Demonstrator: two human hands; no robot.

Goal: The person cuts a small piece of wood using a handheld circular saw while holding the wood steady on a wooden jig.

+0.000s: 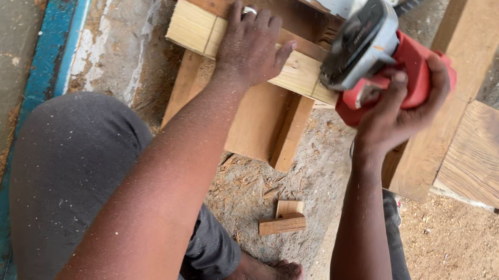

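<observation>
Hands (250,46) on left-right pale plank (195,28), saw (379,53) rightward

Left hand (248,45) flat on the pale plank (194,28), power saw (373,46) at its right end, offcuts (283,219) below on the ground.

plank (197,29): pale, fresh-cut wood, squared edges, grain running lengthwise. lies flat and roughly crosswise, tilted slightly down toward the right, on top of darker brown boards. left end free and overhanging; right end sits under the saw. left hand presses flat on its middle.

saw (379,53): handheld power tool, red plastic body, grey and black round guard facing the camera. tipped on edge, guard touching the plank's right end. held in the right hand by the red body.
</observation>
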